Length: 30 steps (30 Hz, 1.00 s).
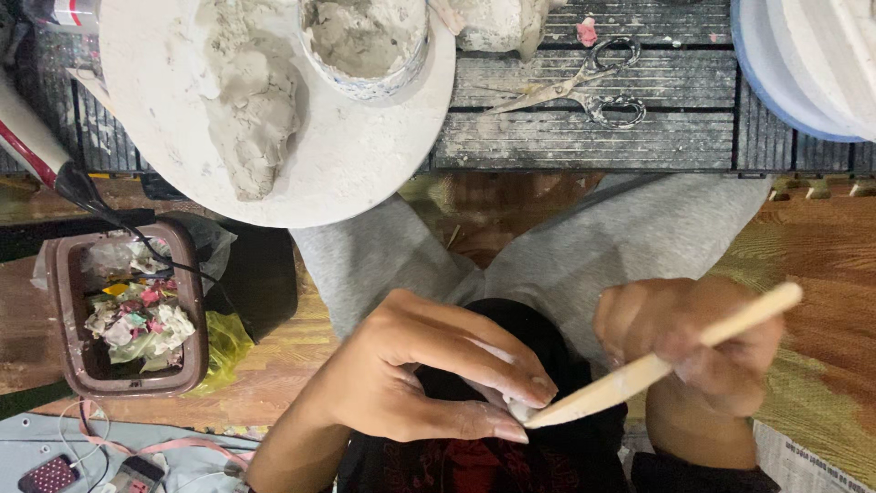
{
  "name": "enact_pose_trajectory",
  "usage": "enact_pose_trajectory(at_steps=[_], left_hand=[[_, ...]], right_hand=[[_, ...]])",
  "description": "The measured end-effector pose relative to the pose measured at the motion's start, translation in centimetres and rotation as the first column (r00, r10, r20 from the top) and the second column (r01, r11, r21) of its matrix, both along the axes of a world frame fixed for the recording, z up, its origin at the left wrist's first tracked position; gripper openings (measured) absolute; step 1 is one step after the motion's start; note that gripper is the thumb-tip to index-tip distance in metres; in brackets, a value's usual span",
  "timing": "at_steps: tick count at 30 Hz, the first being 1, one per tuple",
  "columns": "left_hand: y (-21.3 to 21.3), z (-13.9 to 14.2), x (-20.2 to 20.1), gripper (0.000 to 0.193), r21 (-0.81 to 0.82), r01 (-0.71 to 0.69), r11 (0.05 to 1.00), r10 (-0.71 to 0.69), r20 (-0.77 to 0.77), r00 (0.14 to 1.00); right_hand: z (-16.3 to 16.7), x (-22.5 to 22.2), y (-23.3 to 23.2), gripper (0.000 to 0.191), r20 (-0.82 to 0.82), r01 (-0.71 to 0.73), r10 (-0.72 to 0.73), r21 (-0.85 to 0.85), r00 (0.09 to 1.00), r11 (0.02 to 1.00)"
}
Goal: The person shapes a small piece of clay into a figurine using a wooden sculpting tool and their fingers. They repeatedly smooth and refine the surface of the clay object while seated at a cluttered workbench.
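Item: small pale clay piece (518,408), pinched between thumb and fingertips of the left hand (420,374), held over the lap in the lower middle of the view. Most of the piece was hidden by the fingers; its shape could not be told.

Left hand: curled closed on the clay piece, fingers arched, thumb beneath.

Right hand (693,342): closed around a wooden modelling tool (657,365), flat tapered tip touching the clay piece at the left fingertips.

Handling note, as a judgement: the work looked best served by a light pinch that leaves the worked face bare, the tool kept at a shallow angle, pressure small, so the soft piece is not dented or dropped.

Surroundings: grey trousers (584,246) beneath both hands. Above, a slatted dark work board (584,137) bearing a round white plate (365,173) with a lump of grey clay (251,110) and a clay-filled cup (365,41); clay-smeared scissors (575,87) lay to its right. A brown bin (64,301) of paper scraps stood at the left.
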State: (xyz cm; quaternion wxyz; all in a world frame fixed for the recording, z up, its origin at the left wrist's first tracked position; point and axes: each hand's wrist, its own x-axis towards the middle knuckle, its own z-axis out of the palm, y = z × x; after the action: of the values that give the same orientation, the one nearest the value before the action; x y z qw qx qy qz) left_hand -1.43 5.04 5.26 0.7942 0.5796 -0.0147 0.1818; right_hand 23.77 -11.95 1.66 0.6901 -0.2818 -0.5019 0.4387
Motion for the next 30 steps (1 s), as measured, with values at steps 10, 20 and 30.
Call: enact_pose_trajectory(at_steps=[10, 20, 30], left_hand=[[0.3, 0.5, 0.2, 0.036, -0.072, 0.022, 0.997, -0.029, -0.099, 0.995], [0.1, 0.3, 0.3, 0.040, -0.092, 0.006, 0.996, -0.016, -0.103, 0.995], [0.4, 0.3, 0.0, 0.029, -0.030, 0.010, 0.999, -0.012, -0.057, 0.998]], right_hand=[[-0.7, -0.8, -0.7, 0.015, -0.254, 0.039, -0.077, -0.152, 0.964, 0.988], [0.8, -1.5, -1.4, 0.011, -0.097, 0.162, -0.173, -0.113, 0.980, 0.980], [0.3, -0.9, -1.4, 0.013, -0.137, 0.115, -0.130, -0.113, 0.982, 0.987]])
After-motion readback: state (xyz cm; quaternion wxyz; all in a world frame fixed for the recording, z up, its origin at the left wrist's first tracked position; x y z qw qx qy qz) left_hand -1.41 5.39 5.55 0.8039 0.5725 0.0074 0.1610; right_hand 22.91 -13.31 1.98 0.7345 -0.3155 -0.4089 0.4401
